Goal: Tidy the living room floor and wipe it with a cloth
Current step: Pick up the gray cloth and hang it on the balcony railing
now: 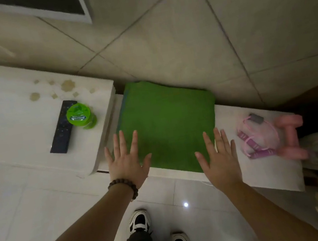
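My left hand (127, 164) and right hand (219, 159) hovered spread, empty, at the folded green terry cloth (167, 125) lying on the white desk (264, 170); wiping seemingly hadn't begun.

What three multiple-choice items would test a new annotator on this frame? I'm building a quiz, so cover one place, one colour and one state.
1. Where does the green tub stand?
A. on the floor by the shoes
B. beside the dark remote on the raised white ledge
C. on the folded towel

2. What colour is the folded towel?
A. green
B. pink
C. white

3. How are the left hand and the right hand held?
A. both clenched in fists
B. one pinching the skipping rope
C. both open with fingers spread at the towel's near edge

Key:
1 B, the tub sits against the remote's upper end.
2 A, the cloth is plainly green.
3 C, all fingers are straight and grip nothing.
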A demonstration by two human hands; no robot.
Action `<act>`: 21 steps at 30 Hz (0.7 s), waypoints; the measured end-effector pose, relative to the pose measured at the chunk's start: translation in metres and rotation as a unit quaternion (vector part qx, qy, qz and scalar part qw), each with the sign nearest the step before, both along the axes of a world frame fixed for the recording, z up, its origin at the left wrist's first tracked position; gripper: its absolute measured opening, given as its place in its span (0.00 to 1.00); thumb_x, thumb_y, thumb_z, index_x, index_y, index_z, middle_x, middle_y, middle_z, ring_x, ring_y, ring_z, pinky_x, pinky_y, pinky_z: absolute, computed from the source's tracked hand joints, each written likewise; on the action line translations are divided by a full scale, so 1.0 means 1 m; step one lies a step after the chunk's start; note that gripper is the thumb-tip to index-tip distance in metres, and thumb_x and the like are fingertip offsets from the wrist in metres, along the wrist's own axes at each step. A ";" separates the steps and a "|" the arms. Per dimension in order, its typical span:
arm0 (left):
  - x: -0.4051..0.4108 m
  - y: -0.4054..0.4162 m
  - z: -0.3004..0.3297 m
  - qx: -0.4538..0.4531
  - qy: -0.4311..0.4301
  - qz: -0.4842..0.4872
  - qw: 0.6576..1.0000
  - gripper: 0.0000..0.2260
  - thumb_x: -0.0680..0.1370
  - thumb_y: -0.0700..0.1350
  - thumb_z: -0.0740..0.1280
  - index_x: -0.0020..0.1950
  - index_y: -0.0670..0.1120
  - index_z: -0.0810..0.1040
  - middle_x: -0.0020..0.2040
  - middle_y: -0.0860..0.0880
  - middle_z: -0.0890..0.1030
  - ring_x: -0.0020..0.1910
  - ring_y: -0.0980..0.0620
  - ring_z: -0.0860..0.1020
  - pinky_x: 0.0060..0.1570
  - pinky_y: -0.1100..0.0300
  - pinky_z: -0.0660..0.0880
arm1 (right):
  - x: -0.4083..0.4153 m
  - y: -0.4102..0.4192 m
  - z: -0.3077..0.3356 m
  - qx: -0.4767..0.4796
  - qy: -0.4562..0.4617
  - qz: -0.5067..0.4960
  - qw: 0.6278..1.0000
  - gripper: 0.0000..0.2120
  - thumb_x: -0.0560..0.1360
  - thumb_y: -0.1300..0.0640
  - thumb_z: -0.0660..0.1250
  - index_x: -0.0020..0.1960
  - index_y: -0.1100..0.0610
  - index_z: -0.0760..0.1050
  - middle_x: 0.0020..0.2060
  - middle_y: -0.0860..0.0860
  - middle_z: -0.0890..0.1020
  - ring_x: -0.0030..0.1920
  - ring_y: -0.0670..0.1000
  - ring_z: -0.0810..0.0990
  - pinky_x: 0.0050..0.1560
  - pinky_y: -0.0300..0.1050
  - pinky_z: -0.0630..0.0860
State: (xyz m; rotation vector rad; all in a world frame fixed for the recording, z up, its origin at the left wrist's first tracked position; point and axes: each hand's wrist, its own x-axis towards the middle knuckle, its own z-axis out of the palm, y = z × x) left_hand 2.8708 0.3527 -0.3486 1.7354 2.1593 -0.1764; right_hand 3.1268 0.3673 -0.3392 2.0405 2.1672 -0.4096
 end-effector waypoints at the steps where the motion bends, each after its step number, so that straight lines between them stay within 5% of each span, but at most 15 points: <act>1: 0.000 -0.007 0.023 0.008 -0.004 0.007 1.000 0.34 0.76 0.67 0.44 0.77 0.55 0.38 0.78 0.45 0.42 0.76 0.47 0.39 0.73 0.41 0.45 | 0.000 -0.003 0.023 -0.002 0.005 0.000 1.000 0.36 0.75 0.33 0.36 0.77 0.51 0.50 0.77 0.56 0.49 0.76 0.54 0.40 0.75 0.58 0.44; 11: -0.004 -0.090 0.260 0.093 -0.005 0.077 0.993 0.36 0.74 0.66 0.39 0.78 0.50 0.53 0.77 0.48 0.59 0.76 0.49 0.54 0.72 0.46 0.54 | -0.025 -0.057 0.246 0.024 0.079 0.068 0.994 0.35 0.76 0.36 0.41 0.75 0.53 0.59 0.76 0.58 0.56 0.77 0.55 0.48 0.74 0.57 0.46; 21: -0.048 -0.197 0.339 0.094 -0.004 0.288 0.953 0.31 0.78 0.64 0.44 0.78 0.53 0.47 0.78 0.50 0.52 0.77 0.50 0.46 0.74 0.47 0.47 | -0.089 -0.092 0.320 0.033 0.121 0.164 0.979 0.37 0.73 0.35 0.40 0.74 0.53 0.62 0.75 0.57 0.58 0.76 0.56 0.52 0.74 0.56 0.50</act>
